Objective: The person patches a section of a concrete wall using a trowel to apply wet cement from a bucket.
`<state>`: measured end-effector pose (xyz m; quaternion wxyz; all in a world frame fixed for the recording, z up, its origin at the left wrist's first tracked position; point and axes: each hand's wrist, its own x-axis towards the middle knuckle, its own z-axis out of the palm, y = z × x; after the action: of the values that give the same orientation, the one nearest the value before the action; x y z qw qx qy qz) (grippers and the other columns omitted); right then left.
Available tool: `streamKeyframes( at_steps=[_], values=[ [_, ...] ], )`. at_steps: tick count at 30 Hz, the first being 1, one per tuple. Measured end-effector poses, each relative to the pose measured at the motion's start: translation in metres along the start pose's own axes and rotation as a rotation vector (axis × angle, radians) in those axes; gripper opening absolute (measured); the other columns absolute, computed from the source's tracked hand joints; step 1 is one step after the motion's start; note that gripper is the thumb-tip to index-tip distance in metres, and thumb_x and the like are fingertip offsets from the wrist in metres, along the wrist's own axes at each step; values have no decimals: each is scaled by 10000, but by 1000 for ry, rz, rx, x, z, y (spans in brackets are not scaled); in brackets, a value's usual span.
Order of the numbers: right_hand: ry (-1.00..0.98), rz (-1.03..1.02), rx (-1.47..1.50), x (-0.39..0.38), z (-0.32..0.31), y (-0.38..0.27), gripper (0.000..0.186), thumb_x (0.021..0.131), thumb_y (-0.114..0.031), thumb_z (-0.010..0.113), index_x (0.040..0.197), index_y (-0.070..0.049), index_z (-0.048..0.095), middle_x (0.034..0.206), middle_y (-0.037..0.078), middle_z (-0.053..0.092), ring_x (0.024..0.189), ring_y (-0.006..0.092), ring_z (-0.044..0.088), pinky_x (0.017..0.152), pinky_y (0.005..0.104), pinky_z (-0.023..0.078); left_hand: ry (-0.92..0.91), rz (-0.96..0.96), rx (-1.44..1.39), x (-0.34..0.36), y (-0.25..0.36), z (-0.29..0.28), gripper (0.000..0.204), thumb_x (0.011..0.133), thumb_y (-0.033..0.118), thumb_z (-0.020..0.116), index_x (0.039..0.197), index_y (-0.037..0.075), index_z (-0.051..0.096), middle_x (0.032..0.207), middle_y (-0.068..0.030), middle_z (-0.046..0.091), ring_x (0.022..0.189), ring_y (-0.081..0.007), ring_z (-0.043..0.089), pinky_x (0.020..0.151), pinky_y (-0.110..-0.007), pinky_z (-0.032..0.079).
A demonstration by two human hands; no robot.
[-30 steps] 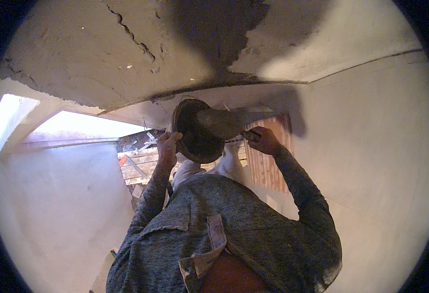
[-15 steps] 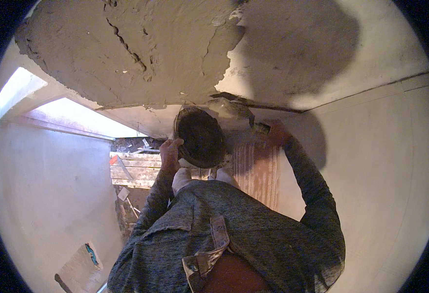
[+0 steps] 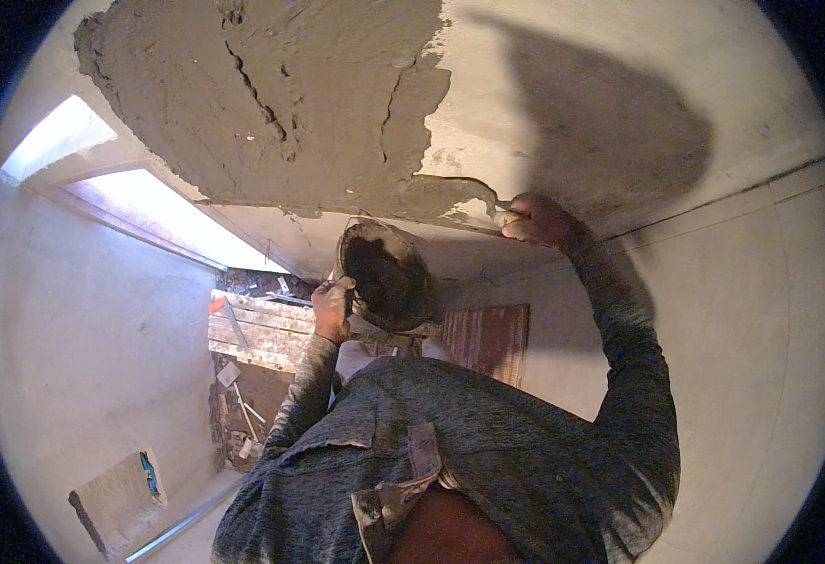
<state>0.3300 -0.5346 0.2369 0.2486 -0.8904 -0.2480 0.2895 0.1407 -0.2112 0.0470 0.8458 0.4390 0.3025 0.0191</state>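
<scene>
My left hand [image 3: 333,308] grips the left rim of a round dark bucket [image 3: 403,321], tilted below the wall, with dark wet mortar inside. My right hand [image 3: 542,224] is closed around the handle of a trowel [image 3: 504,211] at the wall's lower edge. Its blade lies against the surface and is hard to tell from the grey mortar around it. Rough wet mortar [image 3: 337,113], with several cracks and ridges, covers the left part of the pale wall [image 3: 487,85]. Its ragged right border ends close to the trowel.
Bright window openings [image 3: 158,211] are at the left. Wooden boards [image 3: 257,329] lie below, with rubble and tools around them. A reddish striped panel [image 3: 487,343] stands under the bucket's right side. Smooth pale walls flank me, and a flat board [image 3: 116,503] lies at the lower left.
My right hand has moved up with the trowel to the wall, where the blade now meets the mortar's lower right edge. The bucket has dropped slightly in view, still in my left hand.
</scene>
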Motion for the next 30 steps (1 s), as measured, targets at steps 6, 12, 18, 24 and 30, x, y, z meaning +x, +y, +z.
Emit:
streamKeyframes(
  at_steps=[6,12,18,24,30],
  values=[
    [-35,96,-9,-19,-40,5,292,755,-306,666,736,-26,586,596,21,530,511,118,488,488,311,407,40,174,107,13,-21,-16,95,740,74,680,719,-14,650,699,-27,633,580,-95,541,544,-253,433],
    [79,72,24,-70,-54,11,323,757,-329,705,844,-29,620,634,40,557,523,128,511,499,308,423,111,206,190,33,-42,-28,141,799,160,655,745,30,658,661,-19,608,518,-95,520,467,-250,395],
    [-72,5,-178,-48,-6,-6,407,775,-379,693,1019,-55,650,730,109,653,655,257,638,641,394,508,122,214,38,9,-26,-6,117,753,75,688,670,1,653,642,-3,604,544,-80,501,528,-243,400],
    [368,-234,-378,-4,32,27,420,734,-427,704,877,-34,660,818,195,635,748,362,625,686,421,490,153,234,55,13,-35,-11,101,753,63,692,688,-7,662,655,-13,618,550,-81,520,527,-241,410],
    [335,-272,-335,-29,-24,-5,351,741,-371,706,868,-47,664,769,187,614,720,374,612,662,424,480,133,219,32,9,-38,-20,106,754,55,686,669,1,653,659,-11,618,576,-89,533,549,-246,423]
  ],
)
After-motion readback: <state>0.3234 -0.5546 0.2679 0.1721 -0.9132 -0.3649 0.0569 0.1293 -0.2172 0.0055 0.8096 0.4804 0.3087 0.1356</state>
